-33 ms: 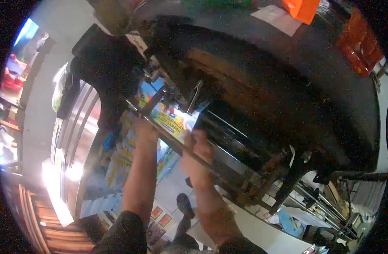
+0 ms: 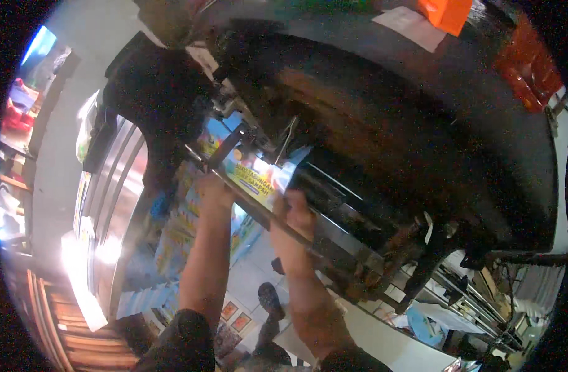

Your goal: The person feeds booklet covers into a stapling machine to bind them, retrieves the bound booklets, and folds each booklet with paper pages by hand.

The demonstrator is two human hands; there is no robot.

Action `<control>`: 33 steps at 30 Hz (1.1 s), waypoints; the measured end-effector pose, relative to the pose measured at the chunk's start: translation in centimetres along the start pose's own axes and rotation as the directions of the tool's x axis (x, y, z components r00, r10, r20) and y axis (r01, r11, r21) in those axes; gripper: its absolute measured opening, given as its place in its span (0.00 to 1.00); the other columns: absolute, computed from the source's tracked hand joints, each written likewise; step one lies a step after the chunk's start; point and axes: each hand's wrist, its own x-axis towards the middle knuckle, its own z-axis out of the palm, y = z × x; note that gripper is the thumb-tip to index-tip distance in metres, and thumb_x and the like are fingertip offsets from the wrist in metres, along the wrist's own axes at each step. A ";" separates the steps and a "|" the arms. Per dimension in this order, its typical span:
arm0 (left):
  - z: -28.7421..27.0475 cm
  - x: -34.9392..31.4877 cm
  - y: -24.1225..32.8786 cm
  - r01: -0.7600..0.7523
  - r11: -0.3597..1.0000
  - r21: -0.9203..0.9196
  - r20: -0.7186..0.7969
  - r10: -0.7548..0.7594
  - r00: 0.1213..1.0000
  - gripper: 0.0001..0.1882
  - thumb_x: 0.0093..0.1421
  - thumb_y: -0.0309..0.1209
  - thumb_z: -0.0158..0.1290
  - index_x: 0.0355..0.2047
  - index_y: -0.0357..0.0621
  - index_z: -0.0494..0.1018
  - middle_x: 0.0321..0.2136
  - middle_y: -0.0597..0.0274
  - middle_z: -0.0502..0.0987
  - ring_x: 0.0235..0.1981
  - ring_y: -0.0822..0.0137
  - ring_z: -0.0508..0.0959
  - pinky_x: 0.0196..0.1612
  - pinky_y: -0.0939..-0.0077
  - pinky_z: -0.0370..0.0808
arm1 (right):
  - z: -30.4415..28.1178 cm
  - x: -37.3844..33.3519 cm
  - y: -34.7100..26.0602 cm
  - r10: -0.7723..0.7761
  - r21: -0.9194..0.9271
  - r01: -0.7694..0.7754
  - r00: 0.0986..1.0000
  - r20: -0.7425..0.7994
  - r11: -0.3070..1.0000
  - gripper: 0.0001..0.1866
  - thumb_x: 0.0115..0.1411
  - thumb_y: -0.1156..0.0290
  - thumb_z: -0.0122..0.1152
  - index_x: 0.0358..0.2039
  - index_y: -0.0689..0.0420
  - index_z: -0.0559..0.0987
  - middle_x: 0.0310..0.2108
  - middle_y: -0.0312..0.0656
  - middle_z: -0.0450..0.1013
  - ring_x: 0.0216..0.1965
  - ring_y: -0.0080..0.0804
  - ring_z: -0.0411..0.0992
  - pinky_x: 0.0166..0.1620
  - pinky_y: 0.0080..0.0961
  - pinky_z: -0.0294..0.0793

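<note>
A bar partly hides left hand and right hand near the sheet's edge; I can't tell openness or grip.

The person wears a plain dark, near-black left sleeve and right sleeve, both ending around the elbow, with the left forearm, right forearm, left hand and right hand bare, plus dark legwear and a dark, rounded shoe.

Wide fisheye view from the head, downward, at close range
</note>
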 end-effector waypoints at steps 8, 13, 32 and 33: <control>3.5 -3.7 3.5 0.344 0.920 0.185 -0.425 -0.241 0.873 0.35 0.59 0.37 0.55 0.62 0.38 0.54 0.47 0.54 0.70 0.48 0.58 0.70 0.53 0.66 0.66 | -3.3 -1.6 -0.5 0.457 0.397 -0.423 0.889 0.009 0.815 0.10 0.60 0.71 0.58 0.39 0.63 0.74 0.32 0.44 0.76 0.32 0.26 0.73 0.36 0.23 0.73; 5.8 -3.9 3.9 -0.166 0.871 0.463 -0.424 0.382 0.821 0.36 0.58 0.37 0.54 0.61 0.33 0.53 0.56 0.38 0.60 0.59 0.42 0.59 0.62 0.54 0.55 | -11.5 -11.2 3.3 -0.109 -0.209 0.129 0.988 0.106 0.969 0.09 0.57 0.72 0.58 0.37 0.61 0.76 0.30 0.44 0.74 0.32 0.36 0.73 0.35 0.32 0.72; 10.4 -0.8 0.4 -0.493 0.681 0.542 -0.260 0.693 0.672 0.50 0.58 0.56 0.49 0.63 0.27 0.44 0.61 0.27 0.48 0.63 0.29 0.49 0.62 0.37 0.48 | -16.3 -26.7 15.5 0.074 -0.752 0.005 0.995 0.072 0.659 0.18 0.65 0.58 0.46 0.39 0.64 0.71 0.36 0.52 0.68 0.37 0.50 0.66 0.43 0.47 0.63; 10.6 -1.0 0.6 -0.494 0.685 0.536 -0.261 0.691 0.674 0.50 0.58 0.56 0.50 0.63 0.27 0.44 0.61 0.27 0.48 0.63 0.29 0.49 0.62 0.38 0.48 | -16.2 -26.6 15.4 0.051 -0.771 0.022 0.996 0.070 0.637 0.18 0.65 0.57 0.46 0.36 0.63 0.70 0.34 0.51 0.68 0.37 0.49 0.66 0.43 0.47 0.63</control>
